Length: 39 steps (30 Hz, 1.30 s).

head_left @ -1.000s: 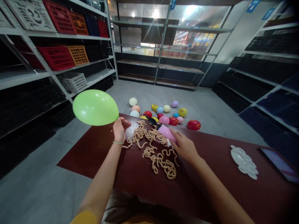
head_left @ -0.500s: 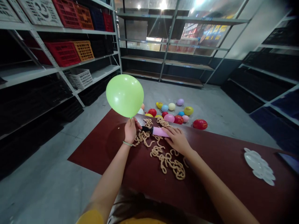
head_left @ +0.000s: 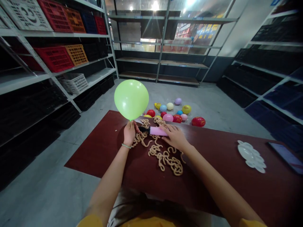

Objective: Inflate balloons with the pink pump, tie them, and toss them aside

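An inflated light green balloon (head_left: 131, 99) stands upright above my left hand (head_left: 129, 133), whose fingers pinch its neck. My right hand (head_left: 175, 136) lies over the right end of a pink balloon pump (head_left: 156, 131), fingers curved around its barrel. The pump's black nozzle end points left and reaches my left fingers; whether it sits inside the balloon's neck is hidden. Beneath and in front of the pump, tan twisted cord-like strands (head_left: 176, 166) lie in loose tangles on the dark red table (head_left: 94, 151).
A white cloud-shaped plate (head_left: 252, 156) and a phone or tablet (head_left: 286, 156) rest on the table's right side. Several coloured balloons (head_left: 168, 117) lie on the floor beyond the table. Shelves with crates (head_left: 54, 58) stand left; a rack (head_left: 163, 61) stands behind.
The view has shifted slightly, bringing more of the dark-screened device into sight. Both hands keep their hold, and the green balloon looks slightly smaller.
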Motion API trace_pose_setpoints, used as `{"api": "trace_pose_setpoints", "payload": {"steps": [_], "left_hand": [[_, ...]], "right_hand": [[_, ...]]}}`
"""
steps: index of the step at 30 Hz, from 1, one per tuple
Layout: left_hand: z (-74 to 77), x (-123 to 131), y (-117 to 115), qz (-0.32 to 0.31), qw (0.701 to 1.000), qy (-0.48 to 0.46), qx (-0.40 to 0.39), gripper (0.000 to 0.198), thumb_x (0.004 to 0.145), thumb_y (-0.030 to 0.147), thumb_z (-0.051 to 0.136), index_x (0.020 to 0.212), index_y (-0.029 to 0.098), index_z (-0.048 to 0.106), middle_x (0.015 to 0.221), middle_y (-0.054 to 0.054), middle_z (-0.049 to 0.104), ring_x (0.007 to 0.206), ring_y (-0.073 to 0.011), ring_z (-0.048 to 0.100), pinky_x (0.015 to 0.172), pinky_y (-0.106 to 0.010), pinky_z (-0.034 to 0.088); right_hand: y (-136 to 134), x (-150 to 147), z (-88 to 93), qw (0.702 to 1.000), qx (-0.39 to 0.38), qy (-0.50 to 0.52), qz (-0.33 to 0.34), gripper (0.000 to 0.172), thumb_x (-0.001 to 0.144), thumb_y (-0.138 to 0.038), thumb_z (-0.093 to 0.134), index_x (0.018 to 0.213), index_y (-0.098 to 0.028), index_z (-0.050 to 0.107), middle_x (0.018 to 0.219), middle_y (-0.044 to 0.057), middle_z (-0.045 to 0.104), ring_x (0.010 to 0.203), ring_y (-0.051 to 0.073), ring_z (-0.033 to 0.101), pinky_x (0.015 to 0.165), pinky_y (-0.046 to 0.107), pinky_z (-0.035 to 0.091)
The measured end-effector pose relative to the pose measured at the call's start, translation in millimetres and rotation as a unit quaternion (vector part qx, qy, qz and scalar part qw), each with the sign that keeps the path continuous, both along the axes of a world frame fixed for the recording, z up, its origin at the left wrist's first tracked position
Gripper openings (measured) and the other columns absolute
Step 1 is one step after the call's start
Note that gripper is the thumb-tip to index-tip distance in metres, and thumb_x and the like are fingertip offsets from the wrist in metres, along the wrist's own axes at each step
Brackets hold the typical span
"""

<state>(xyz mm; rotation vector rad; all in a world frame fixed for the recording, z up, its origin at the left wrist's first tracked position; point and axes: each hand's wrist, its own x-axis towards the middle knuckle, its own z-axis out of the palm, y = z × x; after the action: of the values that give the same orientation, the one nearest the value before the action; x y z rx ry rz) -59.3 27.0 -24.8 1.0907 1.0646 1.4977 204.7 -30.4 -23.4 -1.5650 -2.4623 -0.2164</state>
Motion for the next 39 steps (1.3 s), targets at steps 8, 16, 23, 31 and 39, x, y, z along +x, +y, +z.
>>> {"api": "trace_pose_setpoints", "payload": {"steps": [8,16,23,31,39], "left_hand": [[15.8,8.0,-9.0,-0.050,0.998,0.033,0.003,0.030,0.094,0.040,0.054,0.072,0.019,0.055,0.046,0.005,0.050,0.038,-0.0110,0.049,0.045,-0.021,0.037],[63.2,31.0,-31.3,-0.288,0.946,0.147,0.002,0.035,0.094,0.039,0.051,0.064,0.021,0.055,0.045,0.000,0.052,0.036,-0.0142,0.051,0.042,-0.025,0.040],[80.6,57.2,-51.6,-0.411,0.898,0.153,-0.021,0.025,0.087,0.026,0.061,0.062,0.020,0.059,0.042,0.000,0.052,0.031,-0.0137,0.048,0.033,-0.024,0.036],[91.7,75.0,-62.6,-0.425,0.893,0.128,-0.073,0.026,0.084,0.027,0.067,0.060,0.021,0.058,0.043,0.002,0.049,0.033,-0.0144,0.049,0.035,-0.025,0.040],[92.4,86.6,-68.7,-0.446,0.885,0.122,-0.055,0.031,0.086,0.037,0.066,0.061,0.020,0.056,0.045,0.002,0.049,0.035,-0.0125,0.048,0.038,-0.023,0.042]], "right_hand": [[-10.7,1.7,26.8,0.990,0.132,0.042,-0.005,0.069,0.093,-0.042,0.054,0.153,-0.015,0.032,0.154,0.019,0.036,0.143,0.035,0.030,0.113,0.052,0.031],[-21.5,-15.6,91.6,0.985,0.158,-0.008,0.065,0.068,0.096,-0.029,0.053,0.154,-0.041,0.021,0.160,0.002,0.031,0.145,0.036,0.028,0.117,0.067,0.012],[-32.5,-16.1,114.6,0.982,0.138,-0.028,0.128,0.068,0.093,-0.020,0.055,0.153,-0.036,0.027,0.160,0.000,0.031,0.145,0.033,0.030,0.117,0.071,0.007],[-45.4,3.3,120.1,0.976,0.180,-0.084,0.091,0.045,0.095,-0.021,0.051,0.138,-0.035,0.051,0.151,0.001,0.046,0.145,0.034,0.028,0.115,0.075,0.003],[-58.0,17.1,121.2,0.972,0.198,-0.102,0.080,0.035,0.099,-0.030,0.047,0.133,-0.029,0.055,0.150,0.002,0.047,0.144,0.033,0.030,0.115,0.074,0.009]]}}
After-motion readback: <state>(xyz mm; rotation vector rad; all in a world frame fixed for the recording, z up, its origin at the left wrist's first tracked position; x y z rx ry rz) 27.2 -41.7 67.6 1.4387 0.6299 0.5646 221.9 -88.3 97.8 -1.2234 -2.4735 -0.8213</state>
